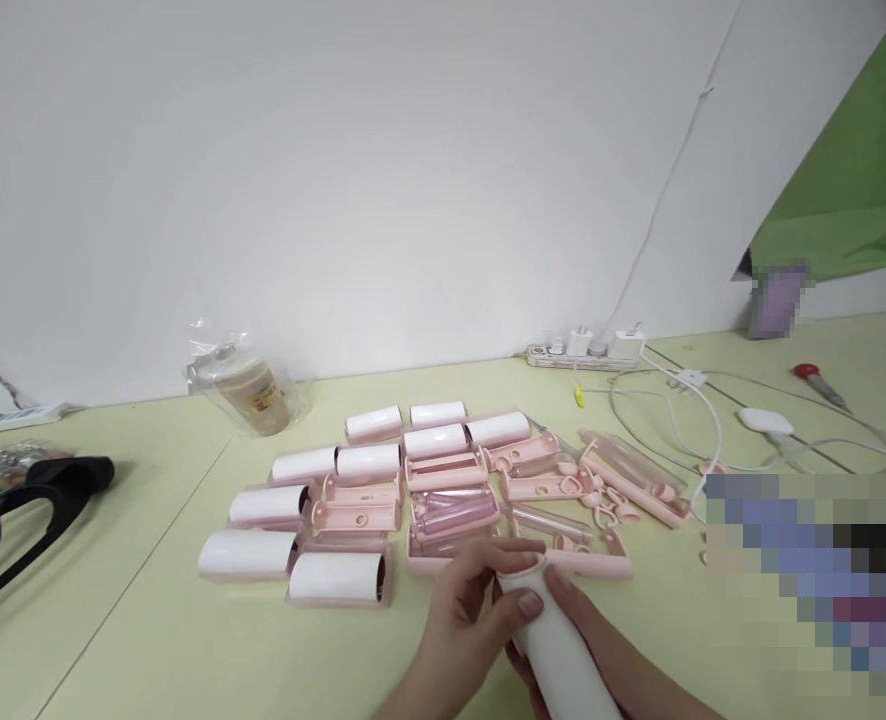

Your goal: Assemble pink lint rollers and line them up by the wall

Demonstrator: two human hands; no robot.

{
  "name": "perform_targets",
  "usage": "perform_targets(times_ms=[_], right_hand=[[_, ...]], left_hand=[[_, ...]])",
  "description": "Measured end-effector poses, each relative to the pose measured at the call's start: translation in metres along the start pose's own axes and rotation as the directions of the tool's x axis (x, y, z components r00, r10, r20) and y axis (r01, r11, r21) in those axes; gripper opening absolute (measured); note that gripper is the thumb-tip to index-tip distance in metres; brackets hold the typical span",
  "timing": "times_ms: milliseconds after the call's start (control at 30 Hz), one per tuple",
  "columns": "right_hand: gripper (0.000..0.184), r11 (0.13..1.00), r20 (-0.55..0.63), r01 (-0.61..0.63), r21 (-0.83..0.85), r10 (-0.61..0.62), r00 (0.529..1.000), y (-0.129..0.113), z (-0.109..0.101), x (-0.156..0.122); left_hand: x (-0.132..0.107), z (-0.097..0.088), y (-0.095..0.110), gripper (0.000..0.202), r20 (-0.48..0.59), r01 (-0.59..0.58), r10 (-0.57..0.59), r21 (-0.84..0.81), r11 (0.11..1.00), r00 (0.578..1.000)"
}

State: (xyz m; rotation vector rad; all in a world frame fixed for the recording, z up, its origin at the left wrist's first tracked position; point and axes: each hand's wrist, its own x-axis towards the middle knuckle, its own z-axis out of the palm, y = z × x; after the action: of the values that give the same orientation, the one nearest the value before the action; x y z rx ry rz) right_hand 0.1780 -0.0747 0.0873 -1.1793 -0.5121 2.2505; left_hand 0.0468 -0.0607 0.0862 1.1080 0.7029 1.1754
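Both my hands hold one white paper roll (555,645) low in the middle of the view. My left hand (465,620) wraps its far end, with the thumb pressed on the roll and the fingers curled over the rim. My right hand (600,650) grips it from underneath on the right. Just beyond lie several more white rolls (338,578) seated in pink holders, several pink handle parts (357,515) and clear pink covers (454,515), spread in rows on the pale green table (150,640).
A clear bag with a brown-labelled jar (252,392) stands at the back left. A black handled object (23,515) lies at the far left. A white power strip (582,350) with chargers and white cables (705,420) sits at the back right, beside a red-tipped tool (818,382).
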Motion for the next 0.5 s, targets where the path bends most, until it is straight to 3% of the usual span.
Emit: perform_targets(times_ms=[67, 133, 200, 267, 300, 333, 400, 433, 467, 500], right_hand=[[0.054, 0.978, 0.05, 0.208, -0.036, -0.206, 0.977, -0.009, -0.002, 0.0], [0.038, 0.881, 0.022, 0.462, -0.106, -0.462, 0.886, -0.019, -0.007, -0.001], [0.033, 0.726, -0.09, 0.63, -0.276, -0.672, 0.735, -0.027, -0.011, -0.003], [0.028, 0.533, -0.156, 0.693, -0.486, -0.833, 0.531, -0.03, -0.015, -0.005], [0.022, 0.409, -0.132, 0.709, -0.574, -0.901, 0.413, -0.029, -0.015, -0.006], [0.019, 0.26, -0.057, 0.72, -0.644, -0.954, 0.294, -0.027, -0.015, -0.007], [0.027, -0.091, 0.217, 0.699, -0.71, -0.972, 0.094, -0.02, -0.013, -0.006], [0.036, -0.259, 0.374, 0.661, -0.704, -0.927, 0.035, -0.016, -0.011, -0.005], [0.044, -0.395, 0.508, 0.612, -0.685, -0.861, 0.012, -0.012, -0.01, -0.004], [0.052, -0.49, 0.604, 0.564, -0.665, -0.796, 0.021, -0.009, -0.009, -0.003]], left_hand=[[0.003, -0.001, 0.006, 0.015, -0.134, 0.022, -0.034, -0.091, 0.996, 0.99], [0.008, -0.004, 0.015, 0.018, -0.308, 0.011, -0.082, -0.227, 0.974, 0.948], [0.012, -0.006, 0.021, 0.018, -0.409, -0.023, -0.151, -0.391, 0.92, 0.9], [0.015, -0.005, 0.023, 0.017, -0.429, -0.04, -0.196, -0.483, 0.875, 0.882], [0.016, -0.004, 0.022, 0.016, -0.422, -0.042, -0.207, -0.509, 0.86, 0.883], [0.016, -0.002, 0.021, 0.015, -0.408, -0.04, -0.215, -0.532, 0.846, 0.887], [0.014, 0.001, 0.016, 0.014, -0.377, -0.036, -0.23, -0.581, 0.813, 0.897], [0.013, 0.003, 0.014, 0.014, -0.359, -0.029, -0.243, -0.609, 0.793, 0.901], [0.012, 0.004, 0.012, 0.013, -0.345, -0.022, -0.253, -0.628, 0.778, 0.904], [0.011, 0.004, 0.011, 0.013, -0.337, -0.017, -0.258, -0.636, 0.771, 0.905]])
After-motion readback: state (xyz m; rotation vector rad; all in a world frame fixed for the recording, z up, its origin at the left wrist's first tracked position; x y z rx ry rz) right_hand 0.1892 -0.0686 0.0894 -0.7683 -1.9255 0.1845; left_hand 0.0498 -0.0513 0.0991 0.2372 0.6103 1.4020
